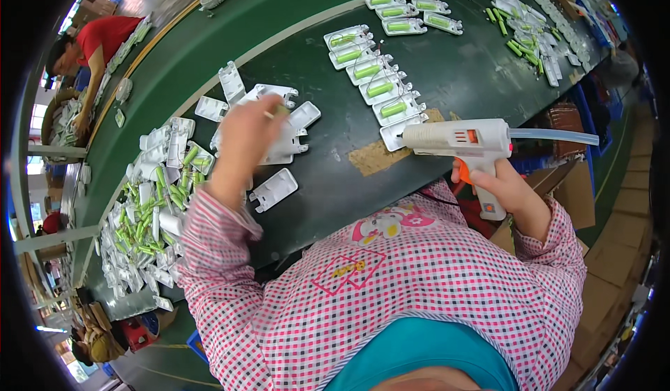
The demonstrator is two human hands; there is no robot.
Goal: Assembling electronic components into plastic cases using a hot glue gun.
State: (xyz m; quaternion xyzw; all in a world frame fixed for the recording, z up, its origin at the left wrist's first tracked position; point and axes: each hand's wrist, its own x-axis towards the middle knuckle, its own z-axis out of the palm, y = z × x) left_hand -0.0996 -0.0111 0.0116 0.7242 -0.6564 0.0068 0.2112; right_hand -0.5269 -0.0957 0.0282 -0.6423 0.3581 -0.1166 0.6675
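Right hand (509,188): 1, fingers wrapped round the grip of one white plastic glue gun (481,146), at its orange trigger (463,170). One translucent glue stick (558,136) sticks out the back. Nozzle points left, over the near end of one white plastic casing with no cell showing (392,138); can't tell whether it touches.

Left hand (244,139): 1, motion-blurred, over a cluster of white plastic casings (283,146); fingers look bent, can't tell whether they grip anything. Cluster overlaps and is partly hidden, no full count. Four casings stand out around the hand: two on its far side, one to its right, one nearer the body (275,190).

Between the hands, running away from the nozzle: one slanting row of five white casings with green cylindrical cells (380,89), one cell each. Beyond it, one group of six more filled casings (400,26), one cell each.

Far left: one heap of loose green cells and white parts (150,216), too jumbled to count. Far right: one smaller heap of green cells and white parts (530,38), also uncounted. All on one dark green counter (474,77), with brown patches (377,159) near the nozzle. Upper left: one person in a red top (115,38).
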